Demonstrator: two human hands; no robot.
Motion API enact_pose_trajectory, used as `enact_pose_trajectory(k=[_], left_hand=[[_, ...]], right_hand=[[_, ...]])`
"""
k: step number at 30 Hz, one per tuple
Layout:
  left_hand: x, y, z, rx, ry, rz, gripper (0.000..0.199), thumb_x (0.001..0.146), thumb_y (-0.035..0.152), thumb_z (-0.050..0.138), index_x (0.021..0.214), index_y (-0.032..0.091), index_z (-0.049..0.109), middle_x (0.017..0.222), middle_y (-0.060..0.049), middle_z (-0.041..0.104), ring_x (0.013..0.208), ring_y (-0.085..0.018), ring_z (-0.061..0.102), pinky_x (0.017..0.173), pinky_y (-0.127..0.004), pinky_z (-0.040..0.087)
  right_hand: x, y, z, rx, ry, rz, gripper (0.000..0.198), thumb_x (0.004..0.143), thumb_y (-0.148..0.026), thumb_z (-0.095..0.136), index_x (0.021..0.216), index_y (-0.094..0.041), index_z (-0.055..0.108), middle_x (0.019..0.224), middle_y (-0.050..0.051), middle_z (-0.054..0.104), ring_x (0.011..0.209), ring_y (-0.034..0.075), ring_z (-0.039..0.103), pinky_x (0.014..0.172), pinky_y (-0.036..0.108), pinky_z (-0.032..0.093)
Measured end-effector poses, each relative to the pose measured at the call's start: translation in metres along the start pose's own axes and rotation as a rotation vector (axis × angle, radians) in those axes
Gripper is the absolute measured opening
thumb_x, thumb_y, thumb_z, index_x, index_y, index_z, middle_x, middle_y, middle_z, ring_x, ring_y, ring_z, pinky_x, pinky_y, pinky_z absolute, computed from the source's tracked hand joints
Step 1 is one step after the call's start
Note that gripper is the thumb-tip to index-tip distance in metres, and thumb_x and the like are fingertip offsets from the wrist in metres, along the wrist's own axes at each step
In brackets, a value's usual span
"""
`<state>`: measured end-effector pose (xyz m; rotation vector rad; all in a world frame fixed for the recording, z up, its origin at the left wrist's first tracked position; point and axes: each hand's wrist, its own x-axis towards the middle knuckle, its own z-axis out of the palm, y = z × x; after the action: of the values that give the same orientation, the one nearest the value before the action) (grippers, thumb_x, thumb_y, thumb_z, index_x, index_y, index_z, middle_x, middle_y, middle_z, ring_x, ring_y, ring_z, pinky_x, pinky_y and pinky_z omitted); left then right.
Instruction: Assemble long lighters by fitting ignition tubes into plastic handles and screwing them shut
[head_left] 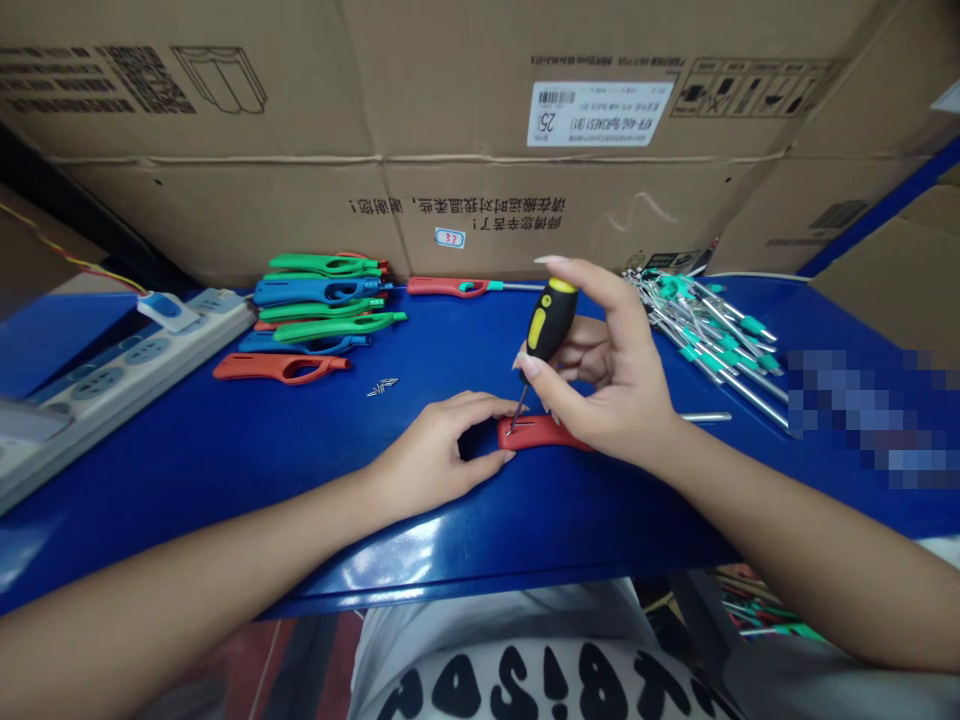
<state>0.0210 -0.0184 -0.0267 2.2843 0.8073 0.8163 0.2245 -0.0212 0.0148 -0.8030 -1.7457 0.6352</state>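
Note:
A red lighter (546,433) of the long-necked kind lies flat on the blue table, its metal tube pointing right. My left hand (442,450) pinches the lighter's left end between thumb and fingers. Above it, my right hand (607,375) grips a black and yellow screwdriver (551,318), thumb low on the handle and index finger on top. The screwdriver is tilted, with its tip at the lighter's left end, where a small screw seems to sit. My right hand and wrist hide part of the lighter.
Small screws (382,387) lie left of centre. Green, blue and red lighter handles (322,325) are piled behind them. A red lighter (450,287) rests by the cardboard wall (300,210). Metal tubes with teal fittings (720,340) lie right; a power strip (127,375) stands left.

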Motion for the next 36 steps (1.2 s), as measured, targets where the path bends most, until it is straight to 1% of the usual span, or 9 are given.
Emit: enact_pose_trajectory(k=[4, 10, 15, 17, 20, 23, 26, 29, 36], left_hand=[[0.0010, 0.0017, -0.0010, 0.001, -0.010, -0.001, 0.035, 0.084, 0.016, 0.073, 0.119, 0.018, 0.067, 0.120, -0.009, 0.073, 0.112, -0.023, 0.068, 0.101, -0.039, 0.054], [0.0012, 0.0029, -0.0014, -0.010, -0.007, 0.000, 0.036, 0.084, 0.015, 0.073, 0.119, 0.020, 0.067, 0.119, -0.008, 0.073, 0.112, -0.023, 0.069, 0.101, -0.040, 0.054], [0.0013, 0.0029, -0.0015, -0.016, -0.006, 0.003, 0.035, 0.084, 0.016, 0.073, 0.119, 0.021, 0.067, 0.119, -0.008, 0.073, 0.112, -0.023, 0.069, 0.100, -0.040, 0.054], [0.0013, 0.0030, -0.0017, -0.021, -0.007, 0.008, 0.036, 0.085, 0.016, 0.073, 0.119, 0.021, 0.067, 0.119, -0.007, 0.073, 0.112, -0.023, 0.069, 0.100, -0.040, 0.054], [0.0014, 0.0031, -0.0019, -0.029, -0.012, 0.013, 0.036, 0.085, 0.015, 0.073, 0.120, 0.021, 0.067, 0.119, -0.007, 0.073, 0.112, -0.022, 0.068, 0.100, -0.039, 0.053], [0.0015, 0.0033, -0.0020, -0.026, -0.016, 0.014, 0.035, 0.085, 0.015, 0.073, 0.119, 0.020, 0.067, 0.119, -0.007, 0.073, 0.112, -0.021, 0.068, 0.101, -0.038, 0.053], [0.0017, 0.0037, -0.0019, -0.030, -0.018, 0.013, 0.030, 0.085, 0.014, 0.073, 0.114, 0.018, 0.068, 0.114, -0.006, 0.073, 0.108, -0.021, 0.068, 0.099, -0.036, 0.053], [0.0019, 0.0041, -0.0018, -0.039, -0.018, 0.013, 0.024, 0.085, 0.013, 0.072, 0.108, 0.019, 0.069, 0.110, -0.006, 0.073, 0.104, -0.020, 0.069, 0.096, -0.035, 0.053], [0.0014, 0.0035, -0.0016, -0.039, -0.020, 0.016, 0.022, 0.086, 0.013, 0.072, 0.107, 0.019, 0.068, 0.109, -0.005, 0.073, 0.104, -0.019, 0.069, 0.095, -0.034, 0.053]], right_hand=[[-0.0010, 0.0013, 0.0010, 0.013, -0.009, -0.005, 0.067, 0.088, -0.019, 0.070, 0.145, -0.034, 0.040, 0.109, 0.004, 0.066, 0.079, 0.016, 0.070, 0.056, 0.027, 0.059], [-0.0013, 0.0009, 0.0007, -0.006, -0.014, -0.020, 0.066, 0.089, -0.021, 0.069, 0.145, -0.035, 0.039, 0.110, 0.003, 0.067, 0.078, 0.015, 0.069, 0.056, 0.026, 0.059], [-0.0017, 0.0012, 0.0010, 0.005, -0.019, -0.024, 0.067, 0.087, -0.019, 0.071, 0.145, -0.035, 0.041, 0.124, 0.005, 0.063, 0.077, 0.013, 0.069, 0.052, 0.024, 0.056], [-0.0019, 0.0010, 0.0014, 0.005, -0.030, -0.016, 0.068, 0.087, -0.018, 0.070, 0.146, -0.035, 0.041, 0.120, 0.004, 0.064, 0.079, 0.014, 0.069, 0.052, 0.024, 0.055], [-0.0022, 0.0008, 0.0016, -0.001, -0.040, -0.025, 0.068, 0.087, -0.017, 0.070, 0.147, -0.034, 0.041, 0.106, 0.002, 0.067, 0.081, 0.016, 0.070, 0.052, 0.025, 0.055], [-0.0024, 0.0009, 0.0014, 0.005, -0.040, -0.036, 0.069, 0.087, -0.017, 0.071, 0.146, -0.034, 0.041, 0.101, 0.001, 0.067, 0.079, 0.016, 0.069, 0.052, 0.025, 0.055], [-0.0028, 0.0008, 0.0010, 0.000, -0.043, -0.025, 0.070, 0.086, -0.015, 0.071, 0.146, -0.035, 0.041, 0.098, 0.000, 0.067, 0.080, 0.016, 0.069, 0.053, 0.026, 0.055], [-0.0031, 0.0004, 0.0012, -0.005, -0.030, -0.052, 0.069, 0.086, -0.015, 0.071, 0.145, -0.035, 0.042, 0.095, 0.000, 0.066, 0.082, 0.017, 0.069, 0.052, 0.025, 0.055], [-0.0025, 0.0009, 0.0013, -0.029, -0.015, -0.084, 0.065, 0.089, -0.016, 0.069, 0.146, -0.032, 0.042, 0.100, 0.002, 0.067, 0.082, 0.015, 0.070, 0.052, 0.023, 0.055]])
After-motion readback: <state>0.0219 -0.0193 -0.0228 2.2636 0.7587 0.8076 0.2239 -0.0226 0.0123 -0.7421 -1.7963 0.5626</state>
